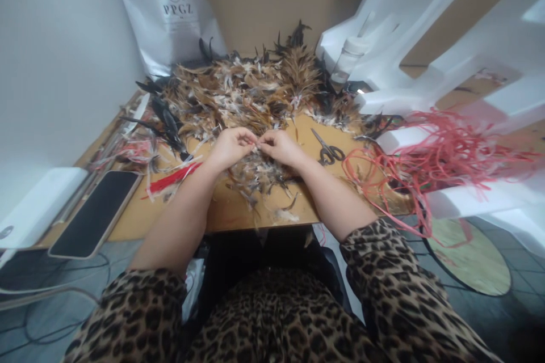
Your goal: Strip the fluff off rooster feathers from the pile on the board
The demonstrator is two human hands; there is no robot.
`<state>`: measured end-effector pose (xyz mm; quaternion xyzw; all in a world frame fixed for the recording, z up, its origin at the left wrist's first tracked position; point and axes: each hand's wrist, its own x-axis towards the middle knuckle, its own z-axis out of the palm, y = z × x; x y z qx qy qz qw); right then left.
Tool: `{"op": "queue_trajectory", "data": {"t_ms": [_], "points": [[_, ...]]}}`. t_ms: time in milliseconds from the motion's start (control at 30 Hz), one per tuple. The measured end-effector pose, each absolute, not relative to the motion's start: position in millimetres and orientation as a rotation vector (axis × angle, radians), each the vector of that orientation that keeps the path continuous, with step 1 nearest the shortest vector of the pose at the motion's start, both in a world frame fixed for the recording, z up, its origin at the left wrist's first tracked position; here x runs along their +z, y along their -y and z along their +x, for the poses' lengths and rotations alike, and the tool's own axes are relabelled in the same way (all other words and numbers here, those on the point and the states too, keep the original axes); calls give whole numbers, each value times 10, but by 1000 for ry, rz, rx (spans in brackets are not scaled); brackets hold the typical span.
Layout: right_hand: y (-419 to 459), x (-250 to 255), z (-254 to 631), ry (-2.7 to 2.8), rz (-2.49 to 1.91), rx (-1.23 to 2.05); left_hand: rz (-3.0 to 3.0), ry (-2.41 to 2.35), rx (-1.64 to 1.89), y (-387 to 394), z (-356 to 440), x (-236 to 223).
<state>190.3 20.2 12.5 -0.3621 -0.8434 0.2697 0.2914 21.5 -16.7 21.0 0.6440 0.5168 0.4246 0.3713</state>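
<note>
head view: left hand and right hand meet over a feather patch, just inside the front edge of the table.
both sets of fingertips pinch a small pale bit, too tiny for me to name; a feather heap crowds behind, red ribbons spill past the right corner, bare tabletop opens around the scissors.

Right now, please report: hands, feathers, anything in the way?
Left hand, right hand together, grip unclear. Loose feathers under them, feather heap beyond. Scissors beside right hand, apart, seemingly not blocking.
</note>
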Motion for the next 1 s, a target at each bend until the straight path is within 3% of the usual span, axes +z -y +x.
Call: {"op": "queue_trajectory", "data": {"t_ms": [600,1000], "points": [[-329,-105,1875,2166,-950,925,2395,-1435,967,121,196,153],[-257,-26,1862,2129,-1012,876,2433,-1517,973,78,118,87]]}}
